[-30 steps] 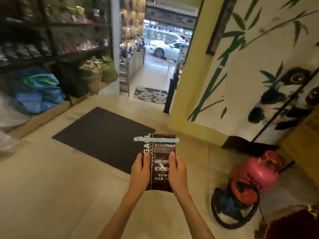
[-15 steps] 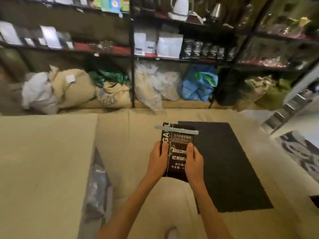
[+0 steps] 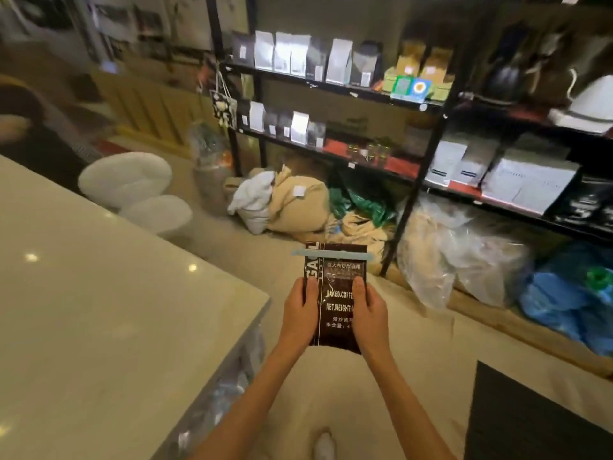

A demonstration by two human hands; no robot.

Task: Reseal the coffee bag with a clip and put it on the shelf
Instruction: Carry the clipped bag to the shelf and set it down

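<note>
Shelves (image 3: pixel 335 84) of black metal stood ahead, stocked with pouches; sacks (image 3: pixel 298 207) and clear bags lay on the floor below them. Beige flooring ran under a dark mat (image 3: pixel 530 413) at the lower right, and a pale glossy desk (image 3: pixel 99 310) filled the left. Both hands held the bag (image 3: pixel 336 293) upright in mid-air before the shelves, the left hand (image 3: pixel 298 317) and right hand (image 3: pixel 371 313) gripping its sides, thumbs pressed on the front; the other fingers were hidden behind it. A pale clip (image 3: pixel 331 255) crossed its top. The left background was blurred, and a shoe (image 3: pixel 323 444) was cut off at the bottom edge.
</note>
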